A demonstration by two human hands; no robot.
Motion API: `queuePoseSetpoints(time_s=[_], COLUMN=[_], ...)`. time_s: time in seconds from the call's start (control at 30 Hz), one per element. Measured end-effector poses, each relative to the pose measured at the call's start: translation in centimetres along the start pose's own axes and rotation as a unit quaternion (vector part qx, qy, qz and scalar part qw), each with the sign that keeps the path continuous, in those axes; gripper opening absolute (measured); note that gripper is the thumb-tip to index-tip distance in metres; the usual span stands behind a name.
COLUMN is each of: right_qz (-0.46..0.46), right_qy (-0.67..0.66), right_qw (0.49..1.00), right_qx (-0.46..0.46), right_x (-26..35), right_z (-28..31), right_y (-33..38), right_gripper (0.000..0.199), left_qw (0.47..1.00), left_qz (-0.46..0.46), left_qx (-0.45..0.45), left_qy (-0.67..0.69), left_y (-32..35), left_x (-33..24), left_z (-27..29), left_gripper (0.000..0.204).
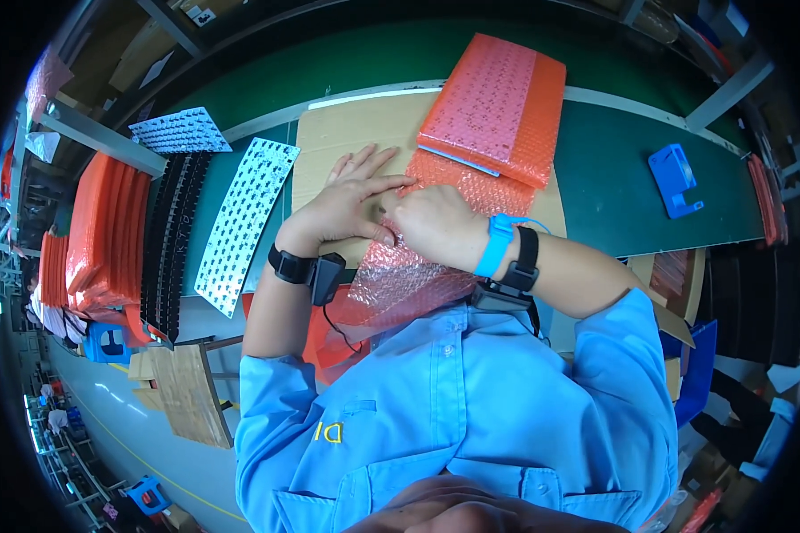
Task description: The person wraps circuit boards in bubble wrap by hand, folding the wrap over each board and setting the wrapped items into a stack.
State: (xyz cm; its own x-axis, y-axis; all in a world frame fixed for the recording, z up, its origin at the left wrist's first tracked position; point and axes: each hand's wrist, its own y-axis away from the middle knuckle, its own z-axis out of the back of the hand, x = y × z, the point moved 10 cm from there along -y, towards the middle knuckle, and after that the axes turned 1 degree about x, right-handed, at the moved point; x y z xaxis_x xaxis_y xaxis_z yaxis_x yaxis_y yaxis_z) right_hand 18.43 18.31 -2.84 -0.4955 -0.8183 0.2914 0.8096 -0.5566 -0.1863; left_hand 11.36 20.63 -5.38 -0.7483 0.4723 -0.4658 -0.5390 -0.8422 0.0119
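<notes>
**Left hand (351, 202) and right hand (434, 224) meet at red bubble wrap (400, 289)**

At the far left, red bubble-wrap bags (96, 235) stand in an upright stack. Right of them come black slotted strips (171, 235), then two white panels with rows of cutouts: a farther panel (180, 131) and a nearer panel (247, 224), slanted on the green tabletop (618, 191).

A brown cardboard sheet (356, 123) lies mid-tabletop, under the work. Over it, the left hand has its fingers spread, with thumb and forefinger at the wrap's left side. The right hand's fingers are curled against the wrap; whether they pinch it I cannot tell. The wrap runs from the cardboard toward the person, past the tabletop's near edge.

Yellow lettering is embroidered on the blue shirt (498, 382). Beyond the hands lies a filled red bubble bag (484, 102), rows of a pattern showing through its pink band; a pale edge shows at its near end.

Right of the cardboard, green surface stretches to a notched blue plastic block (671, 178) near the right end.
</notes>
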Motion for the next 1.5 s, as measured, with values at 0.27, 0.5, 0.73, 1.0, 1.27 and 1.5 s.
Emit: queuePoseSetpoints(time_s=[0.27,0.5,0.73,1.0,1.27,1.5], right_qz=[-0.018,-0.072,-0.286,-0.126,0.095,0.107], right_qy=[0.080,0.068,0.128,0.103,0.098,0.114], right_qw=[0.991,0.992,0.934,0.975,0.990,0.988], right_qx=[0.111,0.071,-0.174,-0.152,-0.044,-0.004], right_x=[-1.6,-4.9,-14.3,-9.6,-4.6,-5.0], right_z=[1.9,4.5,13.8,10.0,-0.7,-3.0], right_y=[6.9,14.8,21.3,11.6,-0.4,-1.1], right_gripper=[0.011,0.012,0.006,0.050,0.047,0.051], left_qw=[1.000,1.000,0.969,0.927,0.932,0.940], left_qz=[0.007,0.000,0.187,0.272,0.218,0.131], left_qx=[0.003,-0.002,-0.155,-0.137,-0.168,0.047], left_qy=[0.003,0.001,-0.053,0.219,0.236,0.311], left_y=[0.2,0.0,3.8,5.9,5.5,9.5], left_x=[1.0,0.3,-1.7,-0.9,-3.0,-6.2], left_z=[-0.5,0.2,2.1,-3.2,-3.1,-3.9], left_gripper=[0.091,0.088,0.069,0.035,0.017,0.017])
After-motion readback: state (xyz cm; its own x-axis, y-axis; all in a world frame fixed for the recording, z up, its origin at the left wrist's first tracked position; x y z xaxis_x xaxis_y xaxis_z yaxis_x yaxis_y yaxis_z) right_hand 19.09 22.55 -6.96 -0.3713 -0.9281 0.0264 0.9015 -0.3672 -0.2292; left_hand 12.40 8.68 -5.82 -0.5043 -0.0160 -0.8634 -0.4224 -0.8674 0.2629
